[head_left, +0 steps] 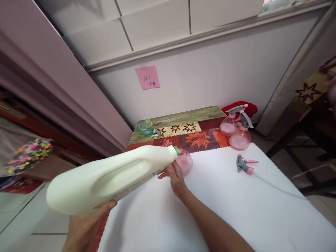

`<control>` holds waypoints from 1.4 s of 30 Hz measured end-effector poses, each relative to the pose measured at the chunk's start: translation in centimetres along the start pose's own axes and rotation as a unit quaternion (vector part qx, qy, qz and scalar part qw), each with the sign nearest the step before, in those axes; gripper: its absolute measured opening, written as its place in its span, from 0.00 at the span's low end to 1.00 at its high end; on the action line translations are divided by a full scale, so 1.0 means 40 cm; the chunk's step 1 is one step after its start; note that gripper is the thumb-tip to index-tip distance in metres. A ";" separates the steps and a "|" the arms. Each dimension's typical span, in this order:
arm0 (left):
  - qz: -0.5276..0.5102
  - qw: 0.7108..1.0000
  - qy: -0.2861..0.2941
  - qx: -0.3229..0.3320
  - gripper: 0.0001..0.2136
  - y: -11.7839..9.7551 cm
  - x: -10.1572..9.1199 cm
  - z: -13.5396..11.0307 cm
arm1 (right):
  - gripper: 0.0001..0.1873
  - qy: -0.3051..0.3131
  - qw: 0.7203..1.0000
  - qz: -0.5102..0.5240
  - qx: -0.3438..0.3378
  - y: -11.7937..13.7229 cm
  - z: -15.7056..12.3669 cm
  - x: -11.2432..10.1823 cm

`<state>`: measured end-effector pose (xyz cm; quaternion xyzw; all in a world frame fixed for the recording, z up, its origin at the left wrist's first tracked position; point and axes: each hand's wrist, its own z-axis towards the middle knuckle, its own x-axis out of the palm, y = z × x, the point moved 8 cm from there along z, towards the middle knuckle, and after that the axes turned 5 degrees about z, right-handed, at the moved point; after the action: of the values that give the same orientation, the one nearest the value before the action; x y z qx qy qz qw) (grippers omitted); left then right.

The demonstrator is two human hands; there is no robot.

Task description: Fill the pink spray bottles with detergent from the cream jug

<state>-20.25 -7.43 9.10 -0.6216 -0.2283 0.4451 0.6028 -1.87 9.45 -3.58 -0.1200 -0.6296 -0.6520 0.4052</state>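
Note:
A large pale-green detergent bottle (105, 176) with a moulded handle lies tilted across the view, its neck toward the right. My left hand (101, 213) grips it from below near its base, most fingers hidden behind it. Under the neck, my right hand (175, 178) supports it with bent fingers, partly hidden by the bottle. The green spout (177, 150) meets the mouth of a round pink bottle (186, 162) without a spray head. Whether liquid flows between them cannot be made out. To the right, a loose grey-and-pink spray head (244, 165) with a long clear tube lies on the white tabletop (217, 206).
Two pink spray bottles, a front one (240, 140) and a rear one (228, 125), stand at the table's right back. A green spray bottle (145, 128) lies on its side at the back left. Behind is a wall with a pink note (147, 77); a curtain (52, 63) hangs left.

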 end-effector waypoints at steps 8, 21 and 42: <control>0.011 1.000 -0.009 0.006 0.34 0.011 -0.014 0.022 | 0.26 -0.002 1.000 -0.001 -0.004 0.001 0.000 -0.001; 0.010 1.000 -0.022 0.003 0.33 -0.007 -0.002 -0.004 | 0.26 0.001 1.000 -0.003 -0.003 0.005 0.001 0.001; -0.011 1.000 -0.007 -0.003 0.38 0.004 -0.002 0.010 | 0.26 0.002 1.000 0.002 -0.007 -0.008 0.002 -0.005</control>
<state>-20.65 -7.30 9.01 -0.6181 -0.2408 0.4416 0.6041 -2.00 9.55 -3.94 -0.1225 -0.6240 -0.6557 0.4070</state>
